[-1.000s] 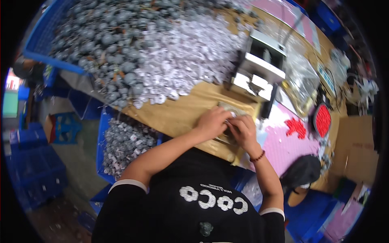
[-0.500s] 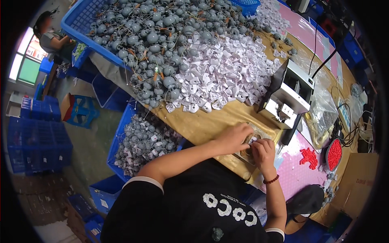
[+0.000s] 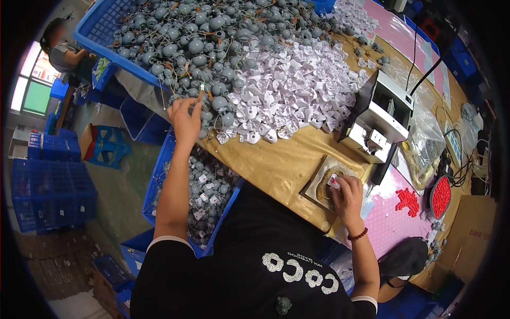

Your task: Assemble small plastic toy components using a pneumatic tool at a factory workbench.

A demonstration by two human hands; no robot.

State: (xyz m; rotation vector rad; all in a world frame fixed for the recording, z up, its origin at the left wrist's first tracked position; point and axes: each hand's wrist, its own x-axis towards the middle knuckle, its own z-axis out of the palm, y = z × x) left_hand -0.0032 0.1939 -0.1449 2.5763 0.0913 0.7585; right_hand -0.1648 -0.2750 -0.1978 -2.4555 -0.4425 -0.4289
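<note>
**Left hand in the grey pile, right hand on the small plate**

The brown counter (image 3: 276, 159) runs from the top of the frame down to the lower right, and most of its upper half is buried; the largest heap is the pile of grey round parts (image 3: 196, 48) at upper centre, spilling out of a blue tray (image 3: 98, 37) at upper left; just beside it, toward centre right, lies a heap of white plastic pieces (image 3: 297, 90), the two heaps touching where they meet. Below the counter's edge, at centre left, a blue crate (image 3: 159, 175) holds small assembled grey pieces; stacked blue crates (image 3: 50, 194) stand on the floor at far left. A grey and white machine (image 3: 380, 119) sits on the counter at right of centre; further to the right, a round red dish (image 3: 441, 196) with loose red bits (image 3: 407, 201) beside it on a pink mat (image 3: 393, 223).

The left hand (image 3: 186, 121) reaches up to the lower edge of the grey pile, its fingers (image 3: 202, 103) closed around one grey part with a stem; the right hand (image 3: 346, 194) rests on a square brown plate (image 3: 319, 186) at centre right, its fingers (image 3: 337, 186) pinched together on a small white piece (image 3: 333, 181) with a red spot, held right over the plate.
</note>
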